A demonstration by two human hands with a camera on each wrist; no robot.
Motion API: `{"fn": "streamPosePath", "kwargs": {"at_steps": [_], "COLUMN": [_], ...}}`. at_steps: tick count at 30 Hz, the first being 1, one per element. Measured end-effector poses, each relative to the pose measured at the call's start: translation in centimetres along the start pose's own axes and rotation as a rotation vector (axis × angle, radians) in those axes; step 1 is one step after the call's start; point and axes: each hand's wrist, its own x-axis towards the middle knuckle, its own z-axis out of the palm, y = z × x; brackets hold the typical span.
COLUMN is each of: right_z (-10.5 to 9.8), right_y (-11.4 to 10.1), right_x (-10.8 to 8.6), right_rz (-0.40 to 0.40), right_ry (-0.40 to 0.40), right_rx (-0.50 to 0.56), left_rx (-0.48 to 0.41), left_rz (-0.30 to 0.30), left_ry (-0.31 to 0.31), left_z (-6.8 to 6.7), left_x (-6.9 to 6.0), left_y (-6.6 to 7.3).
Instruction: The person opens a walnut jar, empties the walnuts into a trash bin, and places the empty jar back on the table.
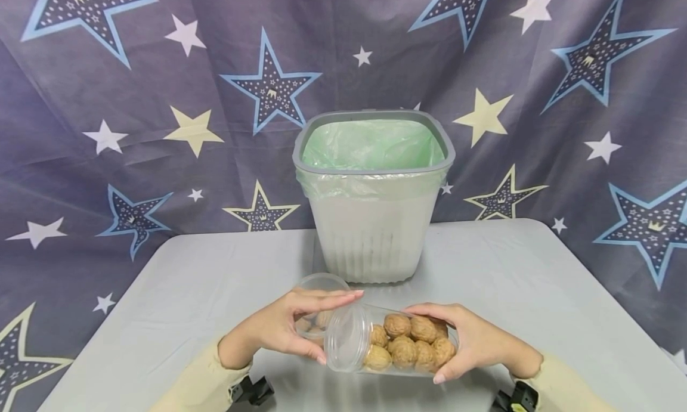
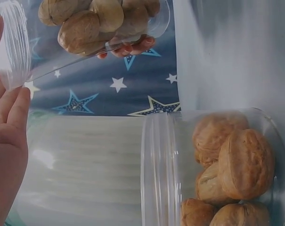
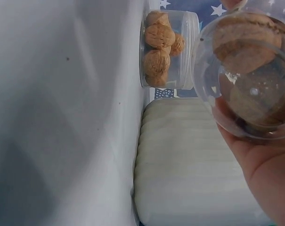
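A clear plastic jar of walnuts lies on its side in the air above the table, held between both hands. My left hand grips its translucent lid, thumb at the near edge and fingers over the top. Around the jar's base curls my right hand, with the thumb in front. The walnuts have gathered toward the base end. A second clear jar, upright on the table behind my left hand, holds several walnuts at its bottom; whether it has a lid I cannot tell.
Behind the jars stands a light grey waste bin lined with a green bag. A pale grey cloth covers the table. A dark star-patterned curtain hangs at the back.
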Motion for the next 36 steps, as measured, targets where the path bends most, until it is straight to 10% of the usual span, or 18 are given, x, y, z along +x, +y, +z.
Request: {"fn": "streamPosePath", "kwargs": {"at_steps": [36], "right_z": [0.04], "right_y": [-0.31], "right_x": [0.14], "right_rz": [0.087], "right_ry": [0.104], "right_rx": [-0.065], "left_rx": [-0.105], "left_rz": [-0.236], "left_ry": [0.166], "left_z": [0.45], "left_x": [0.0], "left_y": [0.69]}}
